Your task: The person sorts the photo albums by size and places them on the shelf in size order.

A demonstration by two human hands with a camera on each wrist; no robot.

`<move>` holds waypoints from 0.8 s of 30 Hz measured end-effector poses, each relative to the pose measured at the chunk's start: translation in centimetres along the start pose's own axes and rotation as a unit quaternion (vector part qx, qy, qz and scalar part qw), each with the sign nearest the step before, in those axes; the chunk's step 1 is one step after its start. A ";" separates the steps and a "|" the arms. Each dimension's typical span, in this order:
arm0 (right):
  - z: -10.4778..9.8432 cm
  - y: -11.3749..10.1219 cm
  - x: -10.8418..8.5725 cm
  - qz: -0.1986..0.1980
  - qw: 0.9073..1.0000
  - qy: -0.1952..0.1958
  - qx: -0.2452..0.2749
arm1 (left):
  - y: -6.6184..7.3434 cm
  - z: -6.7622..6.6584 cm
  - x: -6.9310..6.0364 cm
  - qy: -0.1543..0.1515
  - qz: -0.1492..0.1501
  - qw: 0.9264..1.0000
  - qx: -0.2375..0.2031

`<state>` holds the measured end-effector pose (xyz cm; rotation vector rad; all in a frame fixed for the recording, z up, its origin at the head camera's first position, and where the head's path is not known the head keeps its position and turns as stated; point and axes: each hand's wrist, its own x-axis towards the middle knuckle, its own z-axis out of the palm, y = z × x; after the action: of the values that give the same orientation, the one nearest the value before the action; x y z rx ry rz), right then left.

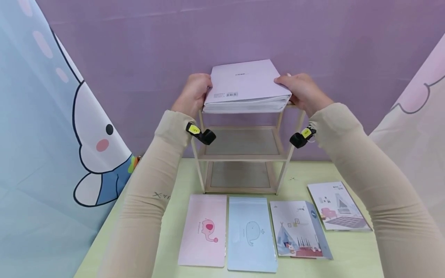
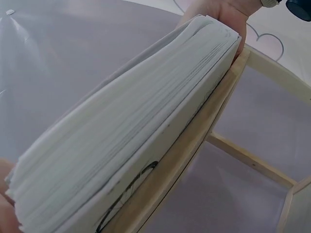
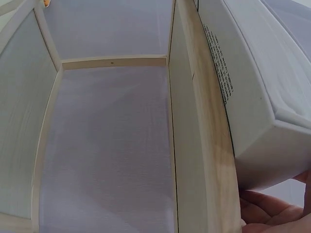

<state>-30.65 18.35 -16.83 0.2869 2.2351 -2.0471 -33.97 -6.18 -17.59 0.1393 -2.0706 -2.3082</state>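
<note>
A thick white stack of books [image 1: 245, 83] lies on the top of a wooden shelf rack [image 1: 243, 157], a barcode showing on its upper cover. My left hand [image 1: 195, 92] grips the stack's left edge, its fingers largely hidden behind the side. At the right edge my right hand [image 1: 305, 92] holds the stack with the thumb on the cover. The left wrist view shows many page edges [image 2: 121, 116] above the rack's wooden rim [image 2: 214, 109]. In the right wrist view, fingers [image 3: 267, 208] touch near the stack's lower corner, beside the wooden top board [image 3: 214, 131].
On the pale green table [image 1: 167, 247], in front of the rack, lie a pink elephant notebook [image 1: 204, 247], a blue whale notebook [image 1: 252, 251] and two illustrated booklets, one in the middle [image 1: 295, 227] and one at right [image 1: 337, 208]. A purple curtain [image 1: 139, 58] hangs behind.
</note>
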 end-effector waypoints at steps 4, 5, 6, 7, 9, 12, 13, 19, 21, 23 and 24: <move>-0.2 0.0 -0.1 -0.014 1.000 -0.007 0.011 | 0.0 -0.1 -0.1 -0.017 -0.011 1.000 0.010; -0.2 0.0 -0.2 -0.016 1.000 -0.009 0.013 | 0.1 -0.1 0.0 -0.020 -0.015 1.000 0.010; -0.3 0.0 -0.2 -0.018 1.000 -0.009 0.017 | 0.1 0.0 0.0 -0.022 -0.018 1.000 0.009; -0.3 0.0 -0.2 -0.018 1.000 -0.008 0.018 | 0.1 0.0 -0.1 -0.022 -0.020 1.000 0.007; -0.4 0.1 -0.2 -0.020 1.000 -0.006 0.023 | 0.1 0.1 0.0 -0.019 -0.021 1.000 0.006; -0.4 0.2 -0.2 -0.027 0.999 0.005 0.034 | 0.0 0.2 -0.1 -0.014 -0.021 1.000 0.005; -0.4 0.2 -0.2 -0.030 0.999 0.007 0.038 | -0.1 0.2 -0.1 -0.013 -0.020 1.000 0.004; -0.8 0.4 -0.6 -0.044 0.996 0.003 0.076 | 0.0 -0.1 -0.7 -0.012 -0.010 1.000 0.003; -1.0 0.5 -0.9 -0.053 0.995 -0.002 0.089 | 0.0 -0.3 -1.0 -0.013 -0.007 1.000 0.010; -1.2 0.7 -1.2 -0.063 0.993 -0.004 0.100 | 0.2 -0.5 -1.4 -0.014 -0.006 1.000 0.021; -1.3 0.8 -1.4 -0.068 0.993 -0.003 0.100 | 0.2 -0.5 -1.6 -0.015 -0.005 1.000 0.023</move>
<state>-29.06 19.62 -17.18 0.1462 2.1033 -2.3427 -32.30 -6.60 -17.39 0.1183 -2.1433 -2.2829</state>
